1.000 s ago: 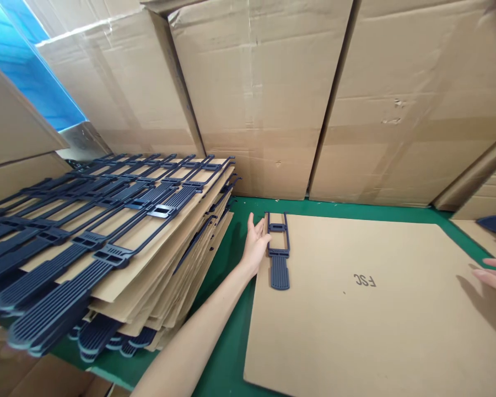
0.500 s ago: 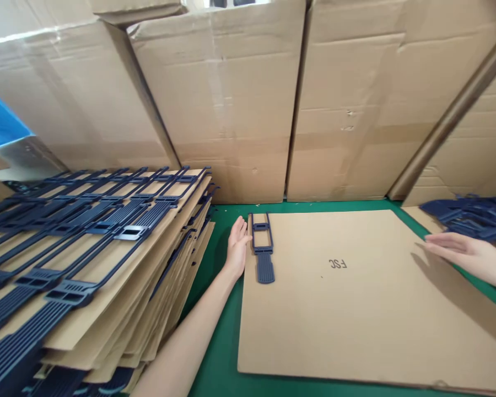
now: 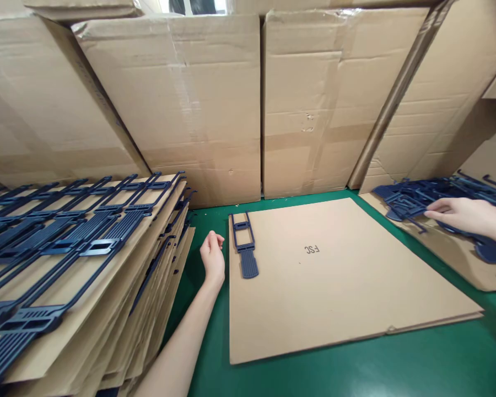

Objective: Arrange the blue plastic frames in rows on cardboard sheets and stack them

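My left hand (image 3: 213, 258) rests on the green table just left of the cardboard sheet (image 3: 347, 286), its fingers curled in with nothing visible in them. A single dark blue plastic part (image 3: 244, 245) lies along the sheet's left edge, and "FSC" is printed near the sheet's middle. On the right, my right hand (image 3: 458, 214) is over a heap of dark blue parts (image 3: 413, 198), thumb and fingers pinched together at one of them. Whether that part is firmly gripped is hard to make out.
To the left rises a tall stack of cardboard layers (image 3: 119, 331) with rows of dark blue parts on top. Large cardboard boxes (image 3: 198, 110) line the back of the green table (image 3: 334, 364). Cardboard lies under the right heap.
The view has turned to the right. My left hand has left the sheet's edge and curled its fingers. My right hand has moved from beside the sheet onto the heap and closed its fingers.
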